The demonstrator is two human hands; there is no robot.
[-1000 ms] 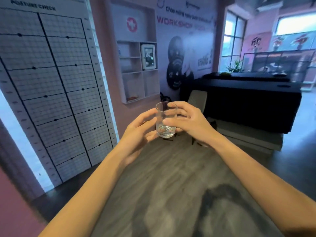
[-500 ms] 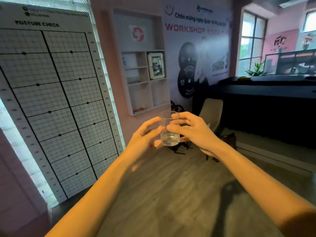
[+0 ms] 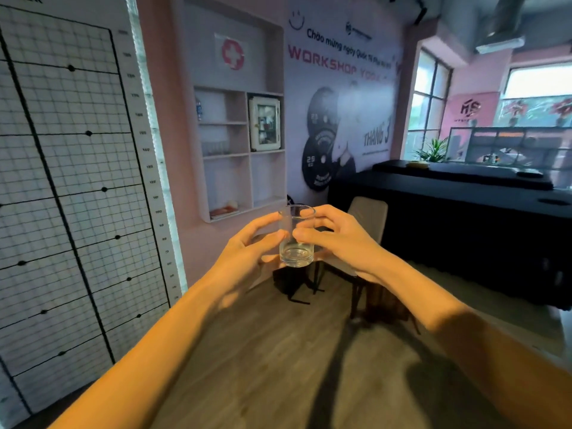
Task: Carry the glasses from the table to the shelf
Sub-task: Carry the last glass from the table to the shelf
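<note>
You are mid-carry. The clear thick-bottomed glass tumbler (image 3: pixel 296 239) is up in the air in front of you, between both hands. It is well apart from the white recessed wall shelf (image 3: pixel 227 156), which stands at about eleven o'clock from it. Your left hand (image 3: pixel 247 253) pinches the tumbler's left wall with thumb and curled fingertips. Your right hand (image 3: pixel 339 239) curls its fingers round the right wall and rim.

So the pick-up is done and the set-down is not. A faint row of what look like glasses (image 3: pixel 215 147) sits in the shelf's middle-left compartment (too blurred to count), so some may already be delivered. The table is out of view, so I cannot tell how many glasses remain there.

Against half a second ago, your grip is unchanged. The shelf now fills more of the view, and the beige padded chair (image 3: pixel 368 218) at two o'clock of the tumbler looks nearer, so you have closed on the wall.
</note>
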